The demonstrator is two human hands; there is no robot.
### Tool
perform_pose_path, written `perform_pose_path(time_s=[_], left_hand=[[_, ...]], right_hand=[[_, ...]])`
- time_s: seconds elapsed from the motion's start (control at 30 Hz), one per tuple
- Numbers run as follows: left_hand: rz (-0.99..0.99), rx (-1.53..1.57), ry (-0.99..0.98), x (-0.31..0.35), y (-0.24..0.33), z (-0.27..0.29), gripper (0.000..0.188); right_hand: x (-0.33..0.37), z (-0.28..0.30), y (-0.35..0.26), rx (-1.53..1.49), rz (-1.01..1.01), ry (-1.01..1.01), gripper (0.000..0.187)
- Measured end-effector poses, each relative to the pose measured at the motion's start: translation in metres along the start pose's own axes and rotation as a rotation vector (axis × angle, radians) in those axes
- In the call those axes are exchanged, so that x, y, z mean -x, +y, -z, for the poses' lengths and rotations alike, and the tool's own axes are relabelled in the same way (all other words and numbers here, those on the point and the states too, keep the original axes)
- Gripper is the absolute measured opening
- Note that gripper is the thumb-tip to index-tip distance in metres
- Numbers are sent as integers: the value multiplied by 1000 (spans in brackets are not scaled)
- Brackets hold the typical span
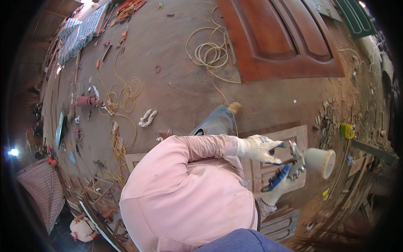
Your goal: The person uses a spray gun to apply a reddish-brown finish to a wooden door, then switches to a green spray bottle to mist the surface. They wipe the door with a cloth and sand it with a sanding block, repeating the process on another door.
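Nearest the camera: pale pink long-sleeved cloth (189, 197) over the person's torso, with blue cloth (252, 241) at the lower edge. The dusty grey-brown floor (172, 96) carries a coiled cream hose (212, 54), tangled yellow cords (126, 94) and a reddish-brown panelled wooden door (273, 38). Splintered debris (327, 117) lies at right; another person (82, 229) is at lower left.

A silver metal spray gun with a white cylindrical cup (297, 161) is right of the torso, above a weathered, panelled wooden piece (300, 138) partly hidden by body and hands. The right hand (279, 185), in a white knit glove with blue coating, grips the gun. The similarly gloved left hand (258, 149) has bent fingers against it; whether they close cannot be told. Blur softens both hands.
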State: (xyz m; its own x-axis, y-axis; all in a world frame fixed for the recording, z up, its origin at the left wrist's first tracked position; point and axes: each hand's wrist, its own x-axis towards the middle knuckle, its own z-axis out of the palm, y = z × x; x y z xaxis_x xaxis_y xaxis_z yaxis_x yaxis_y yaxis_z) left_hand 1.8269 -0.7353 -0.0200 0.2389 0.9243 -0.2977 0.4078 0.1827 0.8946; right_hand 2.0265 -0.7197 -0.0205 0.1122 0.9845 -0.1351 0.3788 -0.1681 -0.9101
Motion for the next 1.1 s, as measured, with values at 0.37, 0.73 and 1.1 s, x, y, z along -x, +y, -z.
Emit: perform_pose_path(time_s=[0.37, 0.73, 1.1], left_hand=[[-107, -322, -808, 35, -150, -113, 80], [442, -846, -23, 321, -400, 96, 31], [-13, 591, 688, 272, -388, 275, 20]], right_hand=[[49, 151, -147, -706, -240, -176, 44], [180, 68, -217, 113, 373, 368, 27], [192, 29, -194, 34, 184, 143, 20]])
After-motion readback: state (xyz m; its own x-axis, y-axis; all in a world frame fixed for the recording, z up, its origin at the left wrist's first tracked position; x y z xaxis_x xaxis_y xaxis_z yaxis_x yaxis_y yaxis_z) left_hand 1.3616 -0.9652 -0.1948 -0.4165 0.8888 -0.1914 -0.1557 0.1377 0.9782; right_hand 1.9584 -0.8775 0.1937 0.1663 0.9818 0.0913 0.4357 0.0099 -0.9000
